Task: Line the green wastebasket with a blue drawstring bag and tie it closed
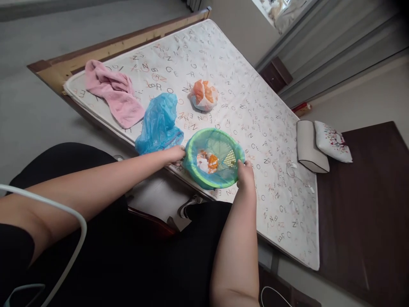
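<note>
Jointly, the left hand [176,154] and right hand [245,173] clasp 2 opposite sides of the lined basket [230,158] at the near edge of the mattress [271,170], the left nearer the blue bag [159,121].

Bskt [230,158] contents [207,164] unclear, L hand [175,154] part-hid, curtain [322,55] cut off

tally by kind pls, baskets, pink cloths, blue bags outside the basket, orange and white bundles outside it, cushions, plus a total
Green basket: 1
Pink cloth: 1
Blue bag outside the basket: 1
Orange and white bundle outside it: 1
Cushions: 2 (beige cushion, white flowered cushion)
Total: 6
</note>
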`<state>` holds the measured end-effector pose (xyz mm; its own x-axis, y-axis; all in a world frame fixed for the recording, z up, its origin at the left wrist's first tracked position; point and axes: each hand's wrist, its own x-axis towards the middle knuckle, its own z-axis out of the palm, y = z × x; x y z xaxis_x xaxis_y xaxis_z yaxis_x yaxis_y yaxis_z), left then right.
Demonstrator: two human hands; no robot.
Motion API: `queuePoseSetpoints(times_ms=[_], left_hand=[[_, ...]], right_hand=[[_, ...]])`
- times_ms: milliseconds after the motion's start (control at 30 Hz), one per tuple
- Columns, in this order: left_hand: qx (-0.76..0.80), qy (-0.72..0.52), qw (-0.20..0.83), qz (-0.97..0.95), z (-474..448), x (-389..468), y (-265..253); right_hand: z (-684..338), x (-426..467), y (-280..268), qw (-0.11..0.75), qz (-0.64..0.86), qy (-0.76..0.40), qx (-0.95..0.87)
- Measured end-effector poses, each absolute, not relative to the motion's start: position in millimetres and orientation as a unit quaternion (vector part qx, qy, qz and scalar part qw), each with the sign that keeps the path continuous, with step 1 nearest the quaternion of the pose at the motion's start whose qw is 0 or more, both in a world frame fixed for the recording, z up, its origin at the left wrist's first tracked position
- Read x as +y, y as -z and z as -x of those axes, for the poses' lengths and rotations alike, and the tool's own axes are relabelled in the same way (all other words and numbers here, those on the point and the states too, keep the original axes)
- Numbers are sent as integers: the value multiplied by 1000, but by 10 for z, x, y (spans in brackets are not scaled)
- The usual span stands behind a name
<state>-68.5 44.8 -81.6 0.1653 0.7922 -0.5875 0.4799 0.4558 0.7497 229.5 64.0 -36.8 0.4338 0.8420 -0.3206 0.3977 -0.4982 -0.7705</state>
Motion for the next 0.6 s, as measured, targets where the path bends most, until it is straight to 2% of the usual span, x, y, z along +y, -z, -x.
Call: queuePoseSetpoints(times_ms=[200,333,500,600], left_hand=[[655,-309,642,-253,769,501,753],[646,-344,655,-188,761,476,832],[608,-317,700,-198,656,404,863],[612,-351,678,-204,602,404,819]], right_hand=[[-2330,686,338,296,826,-272,-395],[-2369,707,364,326,822,-268,-383],[-2413,740,462,407,754,-329,-397],[-2423,755,504,430,722,-354,-411]])
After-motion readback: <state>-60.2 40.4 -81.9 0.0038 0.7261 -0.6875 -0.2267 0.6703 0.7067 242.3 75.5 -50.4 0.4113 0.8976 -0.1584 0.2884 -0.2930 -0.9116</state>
